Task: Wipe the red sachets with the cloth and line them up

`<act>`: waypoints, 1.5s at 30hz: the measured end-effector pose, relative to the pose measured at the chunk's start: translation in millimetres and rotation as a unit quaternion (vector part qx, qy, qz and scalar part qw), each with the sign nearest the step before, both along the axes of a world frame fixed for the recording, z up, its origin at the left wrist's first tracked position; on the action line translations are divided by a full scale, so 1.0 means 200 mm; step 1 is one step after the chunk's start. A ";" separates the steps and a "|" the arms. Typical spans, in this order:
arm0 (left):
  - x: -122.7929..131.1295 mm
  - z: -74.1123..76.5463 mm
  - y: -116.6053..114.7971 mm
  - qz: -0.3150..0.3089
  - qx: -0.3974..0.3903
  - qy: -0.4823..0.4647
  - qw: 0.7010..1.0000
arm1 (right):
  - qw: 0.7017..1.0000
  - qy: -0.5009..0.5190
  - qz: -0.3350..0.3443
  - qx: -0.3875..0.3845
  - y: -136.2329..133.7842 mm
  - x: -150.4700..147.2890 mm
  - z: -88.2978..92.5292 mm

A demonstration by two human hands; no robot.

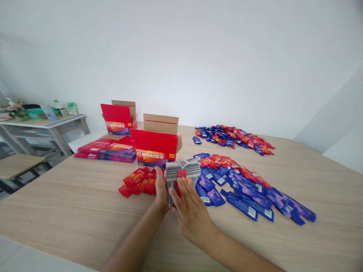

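Note:
A boxy bundle in grey-and-white striped cloth, its top gathered like a knot, is held up over the table between my two hands. My left hand grips its left side, thumb up along the edge. Across its front lies my right hand, fingers stretched and pressed against it. A red packet shows at the right fingertips; its lower part is hidden by the fingers. Red sachets lie to the left of the bundle. Overlapping blue sachets spread out on the right, with a row of red sachets behind them.
An open red carton stands just behind the bundle; another open carton is farther left. Flattened red cartons are stacked beside them. A mixed sachet pile lies at the back right. A side table and stool stand left.

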State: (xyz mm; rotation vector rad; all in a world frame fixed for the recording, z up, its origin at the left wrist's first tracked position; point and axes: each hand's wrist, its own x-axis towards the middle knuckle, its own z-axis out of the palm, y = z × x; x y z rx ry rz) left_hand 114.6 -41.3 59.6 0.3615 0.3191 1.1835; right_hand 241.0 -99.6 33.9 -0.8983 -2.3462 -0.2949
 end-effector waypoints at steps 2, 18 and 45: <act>-0.01 -0.01 0.00 -0.021 0.002 0.000 1.000 | 0.999 -0.010 0.019 -0.032 0.01 0.02 0.02; 0.02 0.02 -0.03 -0.061 0.020 -0.047 0.997 | 0.998 0.034 -0.036 -0.027 0.03 0.06 0.10; 0.02 -0.02 0.02 -0.021 0.040 -0.015 0.999 | 0.748 0.525 0.154 -0.375 0.23 0.22 0.11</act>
